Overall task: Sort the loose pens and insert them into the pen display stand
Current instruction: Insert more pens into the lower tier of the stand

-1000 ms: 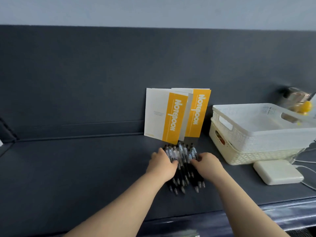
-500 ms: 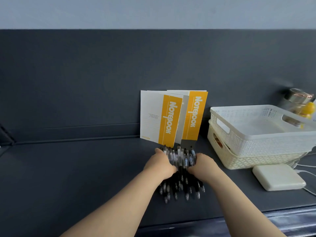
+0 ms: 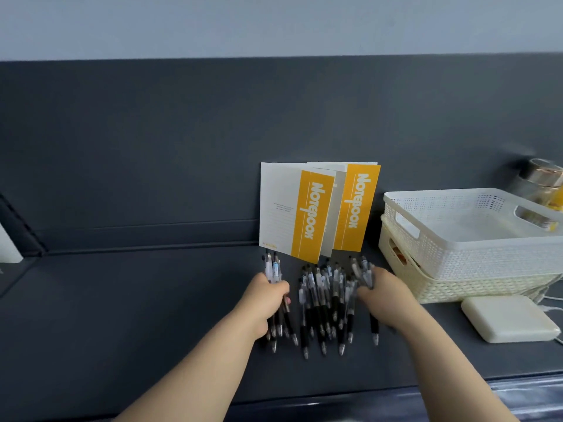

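**Clerk:** Since half a second ago, one heap of pens (image 3: 307, 324) has been parted three ways. Both hands have drawn apart, each taking a share.

**Checker:** First entry?

**Clerk:** Entry one, left hand (image 3: 268, 300): fingers curled round a small bundle (image 3: 273, 269), clicker ends toward the wall, tips toward the person.

**Checker:** Second?

**Clerk:** Entry two, right hand (image 3: 384, 289): fingers curled round a second clutch (image 3: 363, 271). It is blurred, so the count cannot be told.

**Checker:** Remainder?

**Clerk:** Entry three, middle pile (image 3: 335, 287): lying loose on the bench (image 3: 122, 315) between the hands, roughly parallel, just in front of two yellow notebooks (image 3: 310, 214) leaning on the back panel.

**Checker:** Other stock?

**Clerk:** Two stacked baskets (image 3: 475, 239) to the right, a white block (image 3: 508, 318) in front of them, a jar (image 3: 545, 178) behind. The display stand is not in view.

**Checker:** Handling note for the sorting?

**Clerk:** A judgement only. The barrels look alike apart from their labels, so each bundle probably wants checking at the clear upper end before it is set down. Every tip should face one way. The groups should lie well apart on the bench, since round barrels will likely roll back together. A loose grip risks one pen slipping out of the bundle.
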A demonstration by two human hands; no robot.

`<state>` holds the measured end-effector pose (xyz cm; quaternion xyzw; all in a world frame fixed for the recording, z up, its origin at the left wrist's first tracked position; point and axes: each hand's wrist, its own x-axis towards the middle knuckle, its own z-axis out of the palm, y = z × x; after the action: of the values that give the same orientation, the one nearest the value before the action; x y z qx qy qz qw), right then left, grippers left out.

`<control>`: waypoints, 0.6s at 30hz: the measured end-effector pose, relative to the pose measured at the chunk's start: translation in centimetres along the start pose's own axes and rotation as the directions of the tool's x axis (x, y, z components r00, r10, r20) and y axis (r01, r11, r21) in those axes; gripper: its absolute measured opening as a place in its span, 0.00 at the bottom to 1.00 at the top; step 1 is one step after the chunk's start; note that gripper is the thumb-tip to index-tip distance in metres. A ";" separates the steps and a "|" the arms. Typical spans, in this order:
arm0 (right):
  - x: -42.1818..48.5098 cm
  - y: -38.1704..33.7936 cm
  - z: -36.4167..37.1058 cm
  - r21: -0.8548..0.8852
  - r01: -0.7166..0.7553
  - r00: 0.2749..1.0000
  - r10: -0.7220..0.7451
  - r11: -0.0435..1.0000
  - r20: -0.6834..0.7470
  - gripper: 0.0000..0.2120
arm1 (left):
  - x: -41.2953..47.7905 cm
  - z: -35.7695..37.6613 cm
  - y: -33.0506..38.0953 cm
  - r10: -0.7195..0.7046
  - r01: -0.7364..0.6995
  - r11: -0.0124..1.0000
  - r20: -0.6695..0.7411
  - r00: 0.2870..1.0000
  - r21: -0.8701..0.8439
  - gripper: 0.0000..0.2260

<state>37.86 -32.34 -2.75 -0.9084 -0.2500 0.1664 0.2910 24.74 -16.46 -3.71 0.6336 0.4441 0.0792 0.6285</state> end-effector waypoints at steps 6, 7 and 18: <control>-3.6 -7.0 1.0 0.341 0.217 0.965 -0.254 0.915 0.070 0.06 | -2.7 -3.3 -0.1 -0.106 0.145 0.824 0.102 0.989 -0.547 0.03; -4.2 -8.3 2.2 0.406 0.228 0.950 -0.294 0.885 0.108 0.06 | -3.3 -3.8 -0.2 -0.118 0.155 0.792 0.102 0.988 -0.591 0.02; -10.9 -21.2 14.9 0.452 0.420 0.791 -0.562 0.787 0.242 0.11 | -9.2 -17.9 -4.8 -0.034 -0.027 0.668 -0.066 0.997 -0.744 0.10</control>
<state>14.72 -16.78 0.37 -0.6894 -0.4945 0.2931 0.4408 5.27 -10.39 -0.10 0.3180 0.3976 0.2756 0.8154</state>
